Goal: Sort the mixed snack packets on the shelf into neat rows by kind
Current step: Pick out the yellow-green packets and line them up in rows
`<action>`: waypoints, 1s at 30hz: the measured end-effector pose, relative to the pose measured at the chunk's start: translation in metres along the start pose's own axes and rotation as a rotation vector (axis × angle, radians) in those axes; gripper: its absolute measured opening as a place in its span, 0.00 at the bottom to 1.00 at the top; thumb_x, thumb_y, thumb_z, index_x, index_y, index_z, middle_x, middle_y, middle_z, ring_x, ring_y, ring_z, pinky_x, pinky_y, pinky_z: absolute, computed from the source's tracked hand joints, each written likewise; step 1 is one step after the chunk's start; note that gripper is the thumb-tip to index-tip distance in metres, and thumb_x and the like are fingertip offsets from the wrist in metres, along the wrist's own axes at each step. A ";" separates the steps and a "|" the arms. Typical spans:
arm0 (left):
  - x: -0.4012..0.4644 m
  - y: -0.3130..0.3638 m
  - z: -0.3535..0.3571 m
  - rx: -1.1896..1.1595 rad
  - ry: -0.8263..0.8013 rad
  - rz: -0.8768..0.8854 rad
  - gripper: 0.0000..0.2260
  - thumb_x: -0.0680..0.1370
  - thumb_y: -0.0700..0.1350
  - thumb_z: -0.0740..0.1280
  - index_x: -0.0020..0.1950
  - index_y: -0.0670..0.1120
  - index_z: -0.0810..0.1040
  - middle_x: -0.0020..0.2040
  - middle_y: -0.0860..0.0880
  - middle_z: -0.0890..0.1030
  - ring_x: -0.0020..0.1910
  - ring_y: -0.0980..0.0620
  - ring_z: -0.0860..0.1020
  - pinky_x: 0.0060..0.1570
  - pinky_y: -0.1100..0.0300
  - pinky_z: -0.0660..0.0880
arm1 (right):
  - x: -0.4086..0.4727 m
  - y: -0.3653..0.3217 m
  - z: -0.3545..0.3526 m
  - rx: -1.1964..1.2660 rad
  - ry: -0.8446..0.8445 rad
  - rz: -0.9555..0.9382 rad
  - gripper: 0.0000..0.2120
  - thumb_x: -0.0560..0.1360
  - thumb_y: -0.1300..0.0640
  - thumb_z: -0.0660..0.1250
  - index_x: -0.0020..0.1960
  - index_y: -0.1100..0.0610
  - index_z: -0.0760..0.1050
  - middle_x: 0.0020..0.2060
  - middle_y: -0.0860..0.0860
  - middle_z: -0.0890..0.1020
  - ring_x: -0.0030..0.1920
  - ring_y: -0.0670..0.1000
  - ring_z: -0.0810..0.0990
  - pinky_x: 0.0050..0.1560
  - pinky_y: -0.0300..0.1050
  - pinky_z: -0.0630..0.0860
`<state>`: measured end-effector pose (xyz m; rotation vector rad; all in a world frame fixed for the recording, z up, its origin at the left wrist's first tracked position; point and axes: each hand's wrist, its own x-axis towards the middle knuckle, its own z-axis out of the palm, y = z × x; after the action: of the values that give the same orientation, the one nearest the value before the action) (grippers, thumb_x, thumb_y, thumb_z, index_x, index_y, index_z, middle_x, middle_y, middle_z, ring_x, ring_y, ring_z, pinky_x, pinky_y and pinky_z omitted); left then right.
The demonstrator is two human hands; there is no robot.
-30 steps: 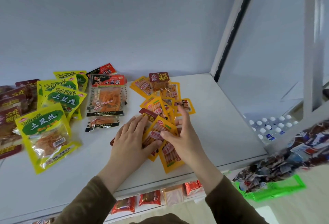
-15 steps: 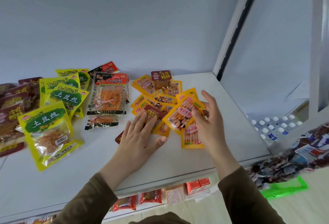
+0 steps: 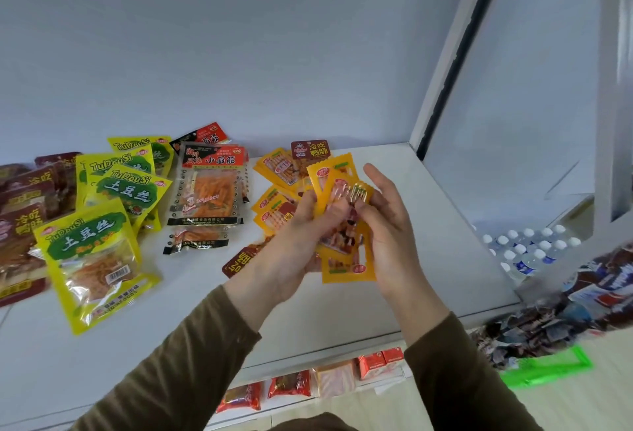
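Sorting was at the step of gathering one kind. In the middle of the frame both hands held a small bundle of orange packets (image 3: pixel 346 252) lifted a little above the white shelf (image 3: pixel 445 259). The left hand (image 3: pixel 294 242) had its fingers curled under the bundle from the left side, and the right hand (image 3: pixel 387 221) closed on it from the right, with the thumb pressed on the front of the top packet. So both hands were clamped on the same bundle, and neither was free.

More loose orange packets (image 3: pixel 277 208) lay on the shelf just behind the hands, some overlapping each other. Two dark red packets (image 3: pixel 310 150) were mixed into them, one at the back and one partly under the left wrist. In the left part of the frame were the yellow-green potato packets (image 3: pixel 92 259) and the red-topped clear packets (image 3: pixel 209 191), roughly grouped but not straight.

The next move probably called for squaring the bundle's edges and laying it down as a row on the bare right part of the shelf. The slippery packets could easily fan out.
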<state>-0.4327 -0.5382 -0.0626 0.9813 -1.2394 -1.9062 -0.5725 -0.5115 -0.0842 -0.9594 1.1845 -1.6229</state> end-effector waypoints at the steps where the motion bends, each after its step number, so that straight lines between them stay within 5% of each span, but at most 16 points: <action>1: -0.002 -0.006 0.003 -0.002 0.022 0.034 0.17 0.83 0.49 0.68 0.72 0.58 0.73 0.63 0.51 0.84 0.61 0.48 0.84 0.57 0.42 0.82 | 0.000 0.004 0.007 0.001 0.033 0.002 0.21 0.84 0.66 0.60 0.73 0.49 0.72 0.62 0.52 0.84 0.62 0.52 0.83 0.64 0.55 0.79; 4: -0.005 -0.024 0.000 -0.021 0.118 0.133 0.18 0.84 0.41 0.66 0.72 0.54 0.73 0.63 0.48 0.84 0.62 0.46 0.83 0.58 0.44 0.81 | 0.000 0.015 0.025 -0.109 0.068 -0.016 0.20 0.85 0.63 0.58 0.73 0.48 0.72 0.67 0.49 0.79 0.65 0.47 0.80 0.66 0.52 0.79; 8: -0.016 -0.027 -0.027 -0.117 0.279 0.209 0.16 0.84 0.41 0.65 0.71 0.51 0.73 0.61 0.45 0.85 0.56 0.42 0.85 0.50 0.43 0.83 | 0.017 0.028 0.027 -0.317 -0.032 -0.007 0.21 0.83 0.44 0.60 0.75 0.46 0.69 0.71 0.46 0.75 0.70 0.44 0.74 0.72 0.51 0.72; 11: -0.025 -0.023 -0.056 -0.183 0.438 0.317 0.16 0.83 0.39 0.65 0.71 0.47 0.72 0.58 0.47 0.85 0.52 0.46 0.86 0.42 0.50 0.84 | 0.040 0.034 0.018 -0.765 -0.074 -0.077 0.20 0.84 0.46 0.62 0.74 0.50 0.71 0.71 0.47 0.75 0.71 0.51 0.71 0.72 0.56 0.69; 15: -0.027 -0.024 -0.081 -0.193 0.569 0.347 0.18 0.83 0.39 0.65 0.72 0.48 0.71 0.61 0.45 0.84 0.56 0.42 0.85 0.44 0.49 0.84 | 0.059 0.036 0.035 -1.144 -0.173 -0.173 0.21 0.84 0.47 0.62 0.74 0.53 0.70 0.70 0.51 0.75 0.71 0.55 0.69 0.71 0.53 0.69; 21: -0.026 -0.031 -0.083 -0.181 0.588 0.355 0.18 0.84 0.40 0.65 0.73 0.50 0.71 0.63 0.43 0.83 0.58 0.38 0.84 0.49 0.44 0.83 | 0.073 0.050 0.086 -1.641 -0.221 -0.264 0.42 0.75 0.25 0.56 0.71 0.60 0.69 0.58 0.57 0.78 0.59 0.59 0.76 0.59 0.54 0.75; 26: -0.029 -0.034 -0.083 -0.197 0.584 0.339 0.17 0.84 0.40 0.65 0.72 0.51 0.71 0.62 0.43 0.83 0.57 0.41 0.85 0.44 0.49 0.84 | 0.085 0.053 0.097 -1.521 -0.354 -0.003 0.37 0.75 0.40 0.72 0.73 0.61 0.64 0.64 0.59 0.77 0.68 0.62 0.73 0.68 0.63 0.70; 30: -0.031 -0.037 -0.085 -0.209 0.575 0.312 0.16 0.84 0.41 0.65 0.71 0.50 0.71 0.60 0.42 0.84 0.54 0.40 0.85 0.42 0.46 0.84 | 0.096 0.048 0.083 -1.271 -0.396 0.123 0.29 0.76 0.43 0.73 0.70 0.57 0.71 0.59 0.51 0.82 0.59 0.56 0.81 0.55 0.53 0.79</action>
<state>-0.3492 -0.5374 -0.1130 1.0518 -0.7820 -1.3455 -0.5149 -0.6333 -0.1023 -1.7935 1.9140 -0.3714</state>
